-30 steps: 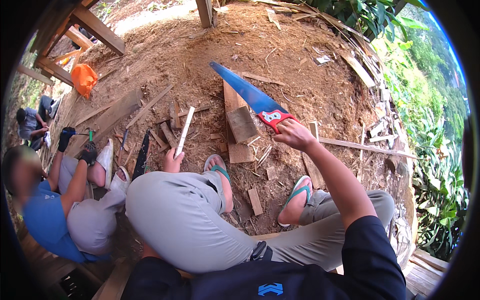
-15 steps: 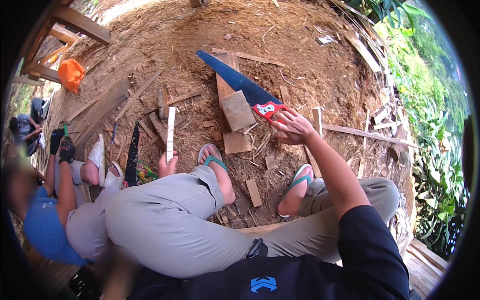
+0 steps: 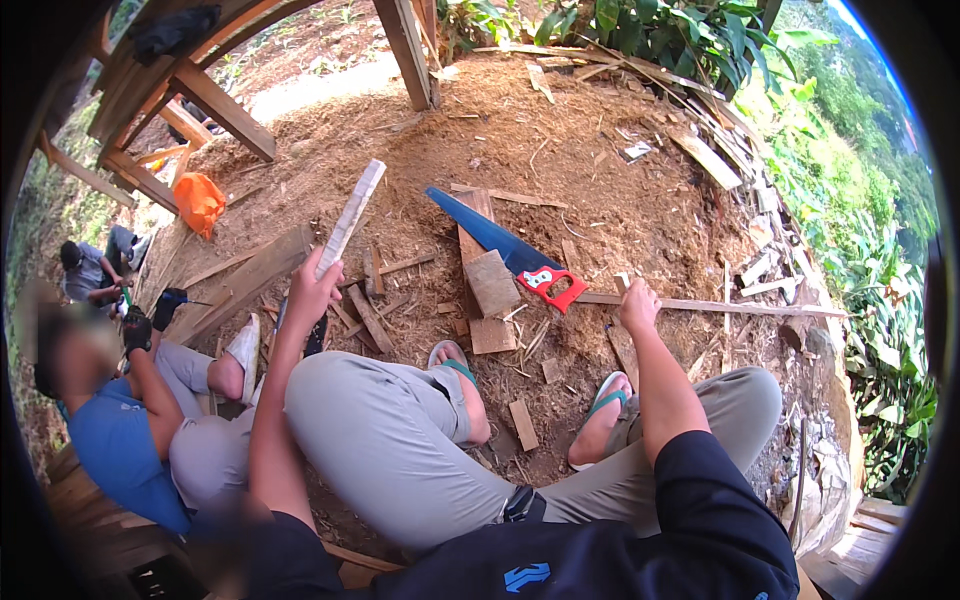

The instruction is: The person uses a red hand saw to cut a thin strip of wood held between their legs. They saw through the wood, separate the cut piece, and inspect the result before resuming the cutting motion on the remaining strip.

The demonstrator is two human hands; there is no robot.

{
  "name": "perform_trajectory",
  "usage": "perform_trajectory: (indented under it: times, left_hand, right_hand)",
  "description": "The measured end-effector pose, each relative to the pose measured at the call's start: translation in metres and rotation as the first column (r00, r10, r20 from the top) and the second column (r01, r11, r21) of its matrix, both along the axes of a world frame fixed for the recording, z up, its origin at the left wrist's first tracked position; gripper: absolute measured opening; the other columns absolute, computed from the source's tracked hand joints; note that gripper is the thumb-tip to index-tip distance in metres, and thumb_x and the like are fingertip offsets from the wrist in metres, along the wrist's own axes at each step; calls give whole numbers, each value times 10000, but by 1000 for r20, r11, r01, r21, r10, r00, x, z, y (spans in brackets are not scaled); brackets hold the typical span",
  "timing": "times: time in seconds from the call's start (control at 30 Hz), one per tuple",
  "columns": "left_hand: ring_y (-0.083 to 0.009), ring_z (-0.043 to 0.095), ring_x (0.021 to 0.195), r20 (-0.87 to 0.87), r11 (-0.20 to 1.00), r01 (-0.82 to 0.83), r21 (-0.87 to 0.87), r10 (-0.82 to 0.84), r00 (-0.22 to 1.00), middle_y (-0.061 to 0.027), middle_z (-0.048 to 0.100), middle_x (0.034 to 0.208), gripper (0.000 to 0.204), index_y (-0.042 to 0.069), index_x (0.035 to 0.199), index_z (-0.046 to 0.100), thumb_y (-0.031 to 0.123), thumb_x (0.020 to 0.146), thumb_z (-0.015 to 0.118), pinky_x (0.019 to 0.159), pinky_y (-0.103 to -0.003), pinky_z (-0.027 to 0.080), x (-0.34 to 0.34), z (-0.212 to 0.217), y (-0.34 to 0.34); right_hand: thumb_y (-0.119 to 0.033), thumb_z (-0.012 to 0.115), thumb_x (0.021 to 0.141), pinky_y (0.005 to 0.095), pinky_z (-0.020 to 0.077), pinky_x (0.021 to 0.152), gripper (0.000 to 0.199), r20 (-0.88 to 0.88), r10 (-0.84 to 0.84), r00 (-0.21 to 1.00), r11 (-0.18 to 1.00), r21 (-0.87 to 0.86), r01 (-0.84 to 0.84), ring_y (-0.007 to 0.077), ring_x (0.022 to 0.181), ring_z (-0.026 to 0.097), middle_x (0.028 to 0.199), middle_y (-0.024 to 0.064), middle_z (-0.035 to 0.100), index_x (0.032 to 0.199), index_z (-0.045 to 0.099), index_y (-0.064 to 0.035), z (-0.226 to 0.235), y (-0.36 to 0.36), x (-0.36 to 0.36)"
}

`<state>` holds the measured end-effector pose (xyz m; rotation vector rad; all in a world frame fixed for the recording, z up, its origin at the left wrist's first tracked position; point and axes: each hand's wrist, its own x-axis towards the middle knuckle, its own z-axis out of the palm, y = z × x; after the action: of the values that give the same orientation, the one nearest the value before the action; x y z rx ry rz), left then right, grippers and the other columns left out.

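In my raised left hand [image 3: 315,290] is a pale, narrow wood strip [image 3: 352,218] with marks along its length, tilted up and away from me. My right hand [image 3: 641,306] has its fingers closed around a wooden stick [image 3: 622,283], whose light end pokes out beside them; the rest is hidden. A handsaw [image 3: 495,240] with a blue blade and a red and white handle lies to the left of that hand, held by nobody. Its blade rests across a plank [image 3: 478,208], just beyond a wood block [image 3: 493,283].
A long thin stick [image 3: 730,305] runs rightward past my right hand. My sandalled feet stand among offcuts [image 3: 523,425] and sawdust. Close on my left sits a person in blue [image 3: 125,440] with gloved hands. Farther off are an orange bag [image 3: 199,204] and timber framing [image 3: 225,110].
My right hand has left the saw's handle and closed on the wooden stick to its right. My left hand has lifted the marked strip higher. The view has shifted upward.
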<state>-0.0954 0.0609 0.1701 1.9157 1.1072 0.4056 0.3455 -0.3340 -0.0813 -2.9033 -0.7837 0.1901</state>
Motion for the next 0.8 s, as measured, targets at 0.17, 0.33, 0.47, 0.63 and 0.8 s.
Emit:
perform_trajectory:
  times: [0.17,0.33,0.47,0.63,0.8]
  left_hand:
    - [-116,644,596,-14,981,75,177,-74,997,-45,704,867,495,20,1374,533,339,1002,601,555,-270,523,41,89,15]
    - [-128,660,608,-180,949,205,238,-164,970,-75,736,986,516,12,1414,476,350,1030,544,609,-321,565,93,145,0]
    - [-126,646,595,-43,942,268,204,-265,963,-80,707,942,408,40,1302,513,349,1036,538,584,-309,553,152,162,-26]
    - [-125,599,579,-11,902,391,185,-396,918,-62,636,853,390,64,1257,495,394,1049,516,571,-307,512,200,163,-69]
    - [-89,527,563,157,860,499,109,-511,845,-36,556,826,391,71,1311,468,393,1098,410,508,-256,453,231,138,-129]
  right_hand:
    - [-94,548,990,573,468,853,327,-72,3,997,922,387,25,460,1056,624,1184,227,614,1280,401,-61,39,25,-12]
    - [-94,550,1010,495,509,784,561,-130,58,990,658,751,61,370,906,667,1072,204,643,1490,261,-58,174,95,10]
    - [-236,670,989,378,528,847,385,-156,254,954,559,829,-13,236,887,667,1053,132,681,1276,626,17,294,130,46]
    - [-309,645,1020,300,600,678,293,-395,593,701,202,916,346,117,801,661,970,36,673,1127,592,-41,370,142,-15]
    - [-247,696,988,298,605,719,290,-407,704,582,-13,812,583,138,909,698,1064,96,715,1167,564,-61,356,131,-34]
